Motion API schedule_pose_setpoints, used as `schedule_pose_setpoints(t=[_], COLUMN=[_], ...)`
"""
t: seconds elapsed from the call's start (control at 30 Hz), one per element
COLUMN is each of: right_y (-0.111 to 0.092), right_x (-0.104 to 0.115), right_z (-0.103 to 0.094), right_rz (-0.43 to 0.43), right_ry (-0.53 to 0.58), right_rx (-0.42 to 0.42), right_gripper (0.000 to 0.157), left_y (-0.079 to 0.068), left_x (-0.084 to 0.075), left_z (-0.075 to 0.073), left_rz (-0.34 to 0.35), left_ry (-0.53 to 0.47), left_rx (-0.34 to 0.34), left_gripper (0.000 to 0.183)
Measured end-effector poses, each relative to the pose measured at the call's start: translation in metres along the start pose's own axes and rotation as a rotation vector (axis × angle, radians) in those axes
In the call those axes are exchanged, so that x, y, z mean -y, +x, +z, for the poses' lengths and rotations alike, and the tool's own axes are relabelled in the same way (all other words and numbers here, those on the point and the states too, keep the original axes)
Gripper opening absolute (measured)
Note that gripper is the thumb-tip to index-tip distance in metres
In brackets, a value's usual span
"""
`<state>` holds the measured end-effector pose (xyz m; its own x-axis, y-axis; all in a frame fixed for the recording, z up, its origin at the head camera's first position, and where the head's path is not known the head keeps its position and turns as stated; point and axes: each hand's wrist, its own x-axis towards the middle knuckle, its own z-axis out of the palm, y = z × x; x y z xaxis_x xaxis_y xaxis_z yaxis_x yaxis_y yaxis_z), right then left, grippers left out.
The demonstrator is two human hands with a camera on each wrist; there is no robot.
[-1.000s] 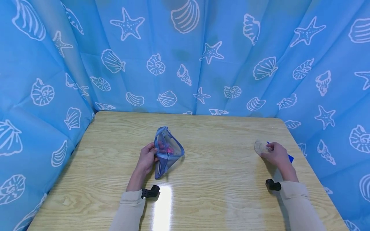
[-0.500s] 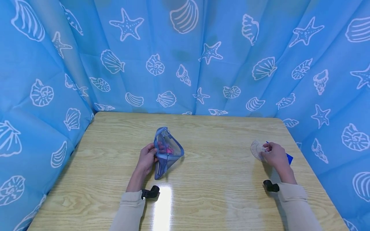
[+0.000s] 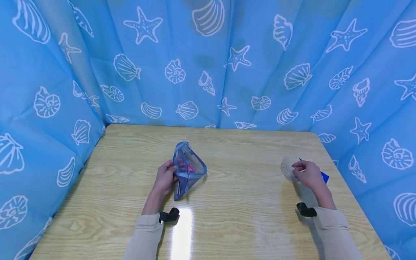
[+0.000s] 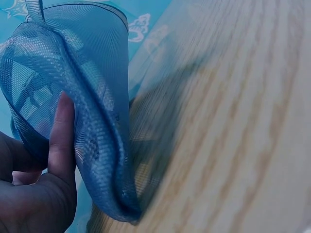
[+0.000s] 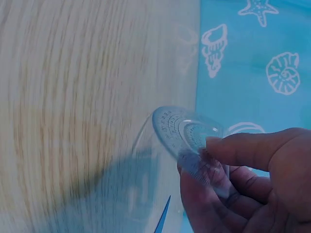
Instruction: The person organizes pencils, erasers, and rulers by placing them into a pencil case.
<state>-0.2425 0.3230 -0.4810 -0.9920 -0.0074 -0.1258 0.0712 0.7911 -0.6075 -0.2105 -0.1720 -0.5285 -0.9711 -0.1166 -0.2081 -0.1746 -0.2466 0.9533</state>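
Observation:
My left hand (image 3: 165, 176) grips the edge of a blue mesh zipper pouch (image 3: 191, 177), whose mouth gapes open. Something pink (image 3: 190, 168) shows inside the pouch. In the left wrist view the thumb lies along the mesh pouch (image 4: 97, 116) near its rim. On the right, my right hand (image 3: 308, 175) pinches a clear protractor (image 3: 286, 169) between thumb and fingers. The right wrist view shows the degree marks on the protractor (image 5: 177, 128), which is held above the table. A flat blue thing (image 3: 325, 177) lies on the table, partly hidden beneath the right hand.
Both hands are over a light wooden table (image 3: 234, 202). A blue curtain (image 3: 208, 65) with white shells and starfish stands behind it and along both sides. Each wrist wears a small black camera, such as the left camera (image 3: 169, 215).
The protractor has moved slightly left with my right hand and turned so that more of its face shows. My left hand and the pouch have stayed in place.

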Motion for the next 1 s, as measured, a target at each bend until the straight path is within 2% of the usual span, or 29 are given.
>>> schedule_pose_setpoints(t=[0.43, 0.77, 1.0], right_y=[-0.006, -0.008, -0.009], right_x=[0.014, 0.034, 0.047], right_z=[0.002, 0.015, 0.027], right_rz=[-0.007, -0.016, -0.064], right_ry=[0.312, 0.350, 0.382], right_rx=[0.117, 0.118, 0.117], right_gripper=[0.042, 0.043, 0.041], left_y=[0.001, 0.001, 0.000], left_x=[0.000, 0.001, 0.002], left_z=[-0.002, -0.001, -0.001], left_rz=[0.000, 0.001, 0.010], left_ry=[0.003, -0.005, 0.017], left_rx=[0.014, 0.010, 0.006], left_gripper=[0.033, 0.033, 0.033])
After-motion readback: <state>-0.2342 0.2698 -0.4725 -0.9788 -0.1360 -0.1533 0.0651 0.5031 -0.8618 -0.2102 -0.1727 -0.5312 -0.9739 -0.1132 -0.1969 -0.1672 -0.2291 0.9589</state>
